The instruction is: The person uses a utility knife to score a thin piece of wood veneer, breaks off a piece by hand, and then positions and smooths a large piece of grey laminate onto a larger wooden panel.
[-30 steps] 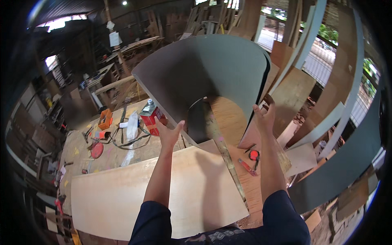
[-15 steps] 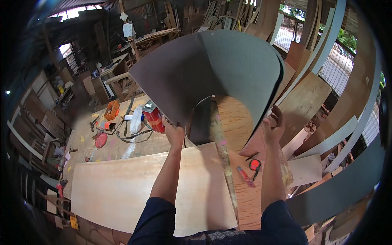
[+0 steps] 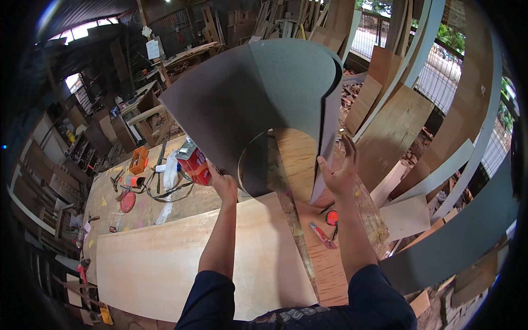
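Note:
A large dark grey sheet, bent into a curved, open roll, stands on edge over the workbench. My left hand is closed on its near left edge, with some fingers hidden. At the roll's right edge my right hand has its fingers stretched apart, its thumb against the sheet. A pale plywood panel lies below my left arm. Under the roll and by my right forearm is a brown wood-grain sheet, bearing a red tape measure and a red utility knife.
Beyond my left hand stands a red can. Near it lie a white plastic bag, an orange box, a red round lid and a hammer. Boards lean at the right; a long grey strip curves at the lower right.
The roll's right side has come inward to the left along with my right hand, narrowing the curve. The view has shifted slightly; my left hand still holds the left edge.

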Action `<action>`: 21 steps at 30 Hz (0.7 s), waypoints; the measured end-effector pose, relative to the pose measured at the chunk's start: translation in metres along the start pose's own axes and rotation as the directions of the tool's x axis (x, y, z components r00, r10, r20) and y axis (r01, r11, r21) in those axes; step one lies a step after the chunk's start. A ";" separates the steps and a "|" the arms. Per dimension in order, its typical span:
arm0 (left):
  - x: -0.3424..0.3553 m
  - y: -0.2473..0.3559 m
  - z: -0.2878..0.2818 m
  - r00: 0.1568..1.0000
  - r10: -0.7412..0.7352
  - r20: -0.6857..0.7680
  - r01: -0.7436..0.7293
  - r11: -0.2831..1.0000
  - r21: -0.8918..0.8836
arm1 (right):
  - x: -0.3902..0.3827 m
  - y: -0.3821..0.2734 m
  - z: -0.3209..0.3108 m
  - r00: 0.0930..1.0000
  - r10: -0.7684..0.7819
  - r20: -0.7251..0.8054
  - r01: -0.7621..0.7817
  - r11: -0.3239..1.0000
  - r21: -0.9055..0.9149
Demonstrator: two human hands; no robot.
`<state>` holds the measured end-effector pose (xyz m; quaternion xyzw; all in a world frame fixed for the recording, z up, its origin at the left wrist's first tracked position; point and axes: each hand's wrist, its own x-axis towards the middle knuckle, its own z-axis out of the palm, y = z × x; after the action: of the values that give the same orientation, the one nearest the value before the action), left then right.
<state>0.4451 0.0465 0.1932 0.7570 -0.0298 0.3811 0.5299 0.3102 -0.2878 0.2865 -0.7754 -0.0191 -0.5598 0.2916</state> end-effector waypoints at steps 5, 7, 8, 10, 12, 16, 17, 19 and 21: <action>0.009 0.005 -0.002 0.980 -0.013 -0.198 -0.031 0.975 -0.218 | -0.013 0.021 0.003 0.985 -0.050 -0.167 0.058 0.997 0.043; 0.004 0.026 0.000 0.946 -0.073 -0.315 0.036 0.992 -0.122 | -0.018 0.036 0.001 0.975 0.011 -0.221 -0.011 1.000 0.002; 0.006 0.028 -0.004 0.945 -0.071 -0.319 0.035 0.992 -0.117 | -0.014 0.032 0.002 0.970 0.003 -0.244 -0.001 1.000 0.007; 0.009 0.030 -0.012 0.901 -0.124 -0.416 0.096 0.992 -0.086 | -0.017 0.033 0.007 0.961 0.077 -0.266 -0.052 0.994 0.101; 0.010 0.022 -0.019 0.906 -0.116 -0.408 0.087 0.992 -0.089 | -0.018 0.032 0.014 0.961 0.085 -0.262 -0.076 0.996 0.043; 0.014 0.026 -0.027 0.913 0.089 -0.399 -0.098 0.995 -0.004 | -0.016 0.030 0.017 0.939 0.289 -0.186 -0.294 0.956 -0.001; 0.015 0.033 -0.027 0.913 0.085 -0.400 -0.096 0.995 -0.008 | -0.018 0.041 0.017 0.940 0.286 -0.186 -0.292 0.957 -0.005; 0.017 0.049 -0.021 0.928 0.065 -0.368 -0.109 0.989 -0.100 | -0.020 0.073 0.017 0.917 0.229 -0.325 -0.259 0.964 -0.052; 0.028 0.045 -0.029 0.909 0.092 -0.406 -0.134 0.988 -0.076 | -0.002 0.057 0.018 0.879 0.316 -0.357 -0.319 0.946 0.053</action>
<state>0.4287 0.0605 0.2495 0.6316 0.0163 0.5564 0.5397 0.3454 -0.3257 0.2563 -0.6530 0.1641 -0.6373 0.3749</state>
